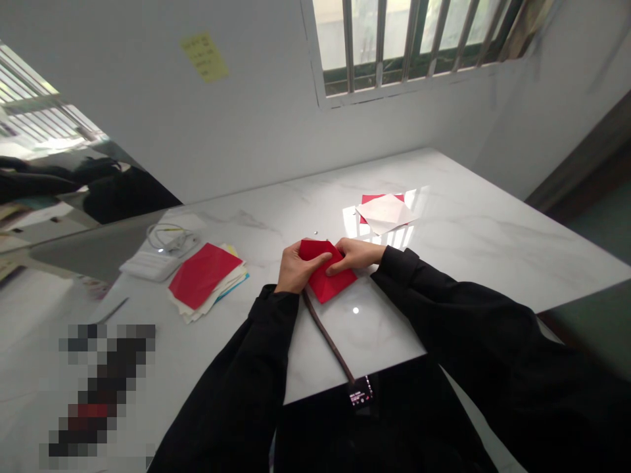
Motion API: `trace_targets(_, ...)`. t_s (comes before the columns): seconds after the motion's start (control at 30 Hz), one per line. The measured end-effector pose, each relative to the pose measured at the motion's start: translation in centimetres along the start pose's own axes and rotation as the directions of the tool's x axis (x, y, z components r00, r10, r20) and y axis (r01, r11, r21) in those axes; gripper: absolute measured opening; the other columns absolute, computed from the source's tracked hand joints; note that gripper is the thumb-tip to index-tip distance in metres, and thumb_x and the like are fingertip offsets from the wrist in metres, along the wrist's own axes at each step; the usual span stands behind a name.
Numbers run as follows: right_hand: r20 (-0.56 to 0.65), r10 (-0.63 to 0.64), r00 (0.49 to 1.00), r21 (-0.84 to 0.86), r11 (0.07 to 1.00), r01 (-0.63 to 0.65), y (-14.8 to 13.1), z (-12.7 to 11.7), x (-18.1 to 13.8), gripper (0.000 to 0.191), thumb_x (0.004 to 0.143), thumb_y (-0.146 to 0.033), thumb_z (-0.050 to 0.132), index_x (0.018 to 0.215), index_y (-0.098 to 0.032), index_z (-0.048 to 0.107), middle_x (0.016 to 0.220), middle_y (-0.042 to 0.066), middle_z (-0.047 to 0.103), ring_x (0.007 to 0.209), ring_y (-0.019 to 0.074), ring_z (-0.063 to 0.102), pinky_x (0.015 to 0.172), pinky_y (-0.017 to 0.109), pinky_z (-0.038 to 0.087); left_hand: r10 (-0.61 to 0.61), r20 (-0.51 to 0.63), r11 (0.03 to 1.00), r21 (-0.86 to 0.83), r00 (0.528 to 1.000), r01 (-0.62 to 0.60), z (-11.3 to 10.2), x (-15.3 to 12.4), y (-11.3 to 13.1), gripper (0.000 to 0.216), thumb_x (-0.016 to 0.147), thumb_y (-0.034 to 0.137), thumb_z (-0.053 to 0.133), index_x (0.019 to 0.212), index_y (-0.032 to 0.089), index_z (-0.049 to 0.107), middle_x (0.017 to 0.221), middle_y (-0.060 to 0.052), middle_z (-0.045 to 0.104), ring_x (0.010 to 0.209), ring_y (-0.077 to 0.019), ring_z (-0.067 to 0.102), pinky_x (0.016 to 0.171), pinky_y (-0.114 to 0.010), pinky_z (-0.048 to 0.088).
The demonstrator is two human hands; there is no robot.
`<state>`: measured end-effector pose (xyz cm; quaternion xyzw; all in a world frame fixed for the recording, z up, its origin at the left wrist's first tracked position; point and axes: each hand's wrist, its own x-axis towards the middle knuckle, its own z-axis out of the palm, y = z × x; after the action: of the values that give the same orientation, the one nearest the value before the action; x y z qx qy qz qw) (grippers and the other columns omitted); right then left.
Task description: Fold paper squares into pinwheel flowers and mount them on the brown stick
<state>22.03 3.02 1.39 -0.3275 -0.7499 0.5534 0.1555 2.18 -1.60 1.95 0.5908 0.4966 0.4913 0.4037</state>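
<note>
The folded red paper (329, 284) sits between the left hand (294, 268) and right hand (357, 253), both pinching it.

You faced a pale wall (266, 131) with a yellow note (204, 57) stuck on it and, farther right, a window (394, 33) crossed by upright bars. Daylight showed there, and bright striped patches lay on your glossy white, grey-veined bench (493, 243), whose far edge met the wall. Another barred, brightly lit area (54, 121) appeared at your far left; your right side was dim.
</note>
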Motion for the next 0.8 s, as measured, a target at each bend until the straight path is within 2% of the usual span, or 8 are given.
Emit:
trace_targets(0.23,-0.026,0.008,1.0,0.062,0.998,-0.006,0.1,0.1,0.0,0.038,0.073,-0.049,0.086,0.076,-0.014,0.074,0.067,0.0,0.066,0.063,0.0129,0.057,0.058,0.025,0.04,0.044,-0.032,0.996,-0.07,0.999,-0.046,0.1,0.1,-0.5,0.029,0.066,0.037,0.094,0.077,0.018,0.077,0.073,-0.003,0.075,0.066,-0.0168,0.067,0.064,-0.029,0.055)
trace_targets(0.33,-0.036,0.013,0.999,0.081,0.997,-0.01,0.5,0.1,0.2,0.037,0.074,-0.047,0.087,0.073,-0.013,0.073,0.069,0.001,0.067,0.064,0.0134,0.058,0.06,0.026,0.043,0.079,-0.036,0.997,-0.023,0.996,-0.08,0.1,0.2,-0.7,0.026,0.071,0.038,0.09,0.085,0.018,0.08,0.083,-0.005,0.078,0.077,-0.0207,0.071,0.077,-0.034,0.059)
trace_targets(0.4,-0.077,0.006,0.997,0.124,0.992,0.004,0.8,0.1,0.4,0.035,0.074,-0.046,0.088,0.074,-0.014,0.074,0.071,0.002,0.069,0.064,0.0141,0.059,0.06,0.026,0.044,0.113,-0.026,0.994,0.012,0.993,-0.113,0.0,0.3,-0.8,0.029,0.075,0.04,0.088,0.092,0.018,0.081,0.096,-0.008,0.08,0.091,-0.0246,0.073,0.09,-0.039,0.059)
trace_targets(0.5,-0.164,-0.015,0.986,0.271,0.961,0.06,1.3,0.3,0.7,0.031,0.076,-0.043,0.089,0.085,-0.015,0.078,0.08,0.003,0.075,0.069,0.0155,0.064,0.062,0.026,0.048,0.126,-0.008,0.992,0.001,0.992,-0.126,-0.2,0.6,-1.1,0.045,0.078,0.044,0.087,0.114,0.019,0.078,0.127,-0.013,0.075,0.117,-0.0303,0.07,0.105,-0.044,0.055)
trace_targets(0.57,-0.225,-0.012,0.974,0.379,0.92,0.098,1.4,0.5,0.8,0.032,0.077,-0.042,0.089,0.093,-0.015,0.08,0.087,0.005,0.078,0.073,0.016,0.067,0.066,0.026,0.052,0.076,-0.018,0.996,-0.049,0.997,-0.077,-0.3,0.8,-1.2,0.075,0.074,0.045,0.091,0.141,0.024,0.065,0.143,-0.015,0.066,0.124,-0.0319,0.068,0.106,-0.045,0.055)
trace_targets(0.63,-0.304,0.01,0.952,0.475,0.868,0.143,1.5,0.7,1.0,0.034,0.077,-0.04,0.09,0.097,-0.014,0.08,0.092,0.007,0.079,0.076,0.0163,0.07,0.069,0.026,0.055,-0.014,-0.011,0.993,-0.12,1.0,0.013,-0.4,0.8,-1.3,0.104,0.069,0.043,0.095,0.159,0.027,0.044,0.144,-0.018,0.064,0.12,-0.0312,0.07,0.1,-0.044,0.058)
trace_targets(0.7,-0.391,0.059,0.919,0.551,0.814,0.182,1.5,1.0,1.3,0.035,0.077,-0.039,0.09,0.099,-0.014,0.079,0.095,0.008,0.08,0.077,0.0165,0.071,0.069,0.026,0.056,-0.101,0.038,0.98,-0.169,0.994,0.106,-0.4,0.8,-1.3,0.117,0.067,0.042,0.096,0.164,0.026,0.033,0.133,-0.018,0.07,0.105,-0.0282,0.075,0.089,-0.041,0.062)
trace_targets(0.8,-0.473,0.152,0.868,0.608,0.77,0.197,1.4,1.4,1.6,0.035,0.077,-0.037,0.09,0.1,-0.015,0.077,0.094,0.007,0.079,0.075,0.0167,0.071,0.064,0.026,0.057,-0.158,0.074,0.967,-0.191,0.985,0.169,-0.3,0.6,-1.2,0.112,0.065,0.04,0.096,0.159,0.022,0.039,0.112,-0.013,0.076,0.079,-0.0212,0.075,0.076,-0.035,0.062)
